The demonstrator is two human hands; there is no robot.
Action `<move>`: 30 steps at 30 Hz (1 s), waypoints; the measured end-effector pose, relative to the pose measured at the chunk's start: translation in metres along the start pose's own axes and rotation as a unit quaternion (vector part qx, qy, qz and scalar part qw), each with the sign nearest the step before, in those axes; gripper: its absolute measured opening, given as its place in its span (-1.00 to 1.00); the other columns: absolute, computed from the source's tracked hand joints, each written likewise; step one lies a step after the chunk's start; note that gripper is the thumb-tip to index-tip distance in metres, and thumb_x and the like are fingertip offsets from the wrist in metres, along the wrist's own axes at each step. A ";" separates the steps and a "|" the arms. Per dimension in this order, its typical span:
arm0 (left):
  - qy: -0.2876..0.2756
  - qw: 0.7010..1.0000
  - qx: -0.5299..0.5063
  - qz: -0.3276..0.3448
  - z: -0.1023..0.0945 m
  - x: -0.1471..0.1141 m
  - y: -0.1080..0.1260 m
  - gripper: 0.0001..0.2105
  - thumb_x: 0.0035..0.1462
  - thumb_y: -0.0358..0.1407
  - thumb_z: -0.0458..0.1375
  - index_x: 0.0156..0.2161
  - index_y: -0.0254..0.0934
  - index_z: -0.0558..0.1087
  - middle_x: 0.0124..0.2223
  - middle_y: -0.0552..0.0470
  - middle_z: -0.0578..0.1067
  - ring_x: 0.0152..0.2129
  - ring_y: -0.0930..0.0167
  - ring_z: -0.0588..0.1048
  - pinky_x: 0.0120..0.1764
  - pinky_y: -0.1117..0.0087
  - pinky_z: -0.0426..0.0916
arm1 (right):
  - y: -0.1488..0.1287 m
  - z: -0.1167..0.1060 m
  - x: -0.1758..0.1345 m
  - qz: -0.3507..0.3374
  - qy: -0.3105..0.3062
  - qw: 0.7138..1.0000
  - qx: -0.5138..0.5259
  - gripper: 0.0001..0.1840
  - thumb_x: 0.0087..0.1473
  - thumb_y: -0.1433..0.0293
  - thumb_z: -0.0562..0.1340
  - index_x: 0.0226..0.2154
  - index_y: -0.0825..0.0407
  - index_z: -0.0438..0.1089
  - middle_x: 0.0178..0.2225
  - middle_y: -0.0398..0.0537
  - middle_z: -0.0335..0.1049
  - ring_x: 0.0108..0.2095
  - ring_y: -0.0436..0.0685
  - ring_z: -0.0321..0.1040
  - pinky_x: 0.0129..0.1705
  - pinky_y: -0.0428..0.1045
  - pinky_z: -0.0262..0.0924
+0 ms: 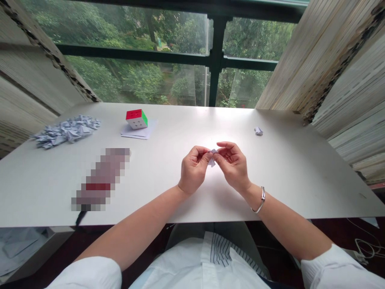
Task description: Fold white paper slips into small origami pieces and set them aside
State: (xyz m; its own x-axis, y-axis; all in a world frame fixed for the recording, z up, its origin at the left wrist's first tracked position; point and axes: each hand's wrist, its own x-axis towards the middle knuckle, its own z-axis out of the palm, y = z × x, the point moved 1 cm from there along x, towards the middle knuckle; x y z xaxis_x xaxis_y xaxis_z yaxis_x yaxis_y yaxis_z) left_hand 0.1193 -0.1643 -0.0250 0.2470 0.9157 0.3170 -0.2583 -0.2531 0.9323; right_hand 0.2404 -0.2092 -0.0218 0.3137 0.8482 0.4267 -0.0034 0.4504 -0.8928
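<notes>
Between my two hands, above the white table, is a small folded piece of white paper [212, 162]. My left hand [194, 167] pinches its left side between thumb and forefinger, the other fingers curled in. On the right side, my right hand [234, 163] pinches the same paper with thumb and forefinger, and its other fingers are bent loosely. The fingertips cover much of the paper, so its exact folded shape is hard to make out.
A heap of folded paper pieces [67, 130] lies at the far left. A puzzle cube [136, 119] rests on flat paper sheets [135, 134]. One small folded paper piece [258, 131] lies at the back right. A blurred-out object [102, 178] is at left. The window [218, 60] borders the table's [288, 168] back.
</notes>
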 end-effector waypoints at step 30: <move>-0.097 0.965 -0.155 -0.189 -0.010 0.016 0.005 -0.57 -0.04 -0.26 0.37 -0.02 -0.30 0.50 -0.19 -0.07 0.60 -0.26 0.35 0.56 -0.09 0.24 0.46 | -0.012 -0.021 0.005 -0.275 -0.003 0.920 -0.281 -0.81 0.14 0.48 0.25 -0.25 -0.13 0.52 -0.20 -0.06 0.50 -0.18 0.12 0.46 -0.14 0.07 0.42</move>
State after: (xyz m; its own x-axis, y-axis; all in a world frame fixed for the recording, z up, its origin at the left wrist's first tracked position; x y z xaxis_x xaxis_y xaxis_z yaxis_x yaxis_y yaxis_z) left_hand 0.1127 -0.1475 -0.0174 0.5403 0.8413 0.0199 -0.3754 0.2199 0.9004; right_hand 0.2622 -0.2161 -0.0122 0.1169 0.5370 0.8354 0.6454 0.5983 -0.4749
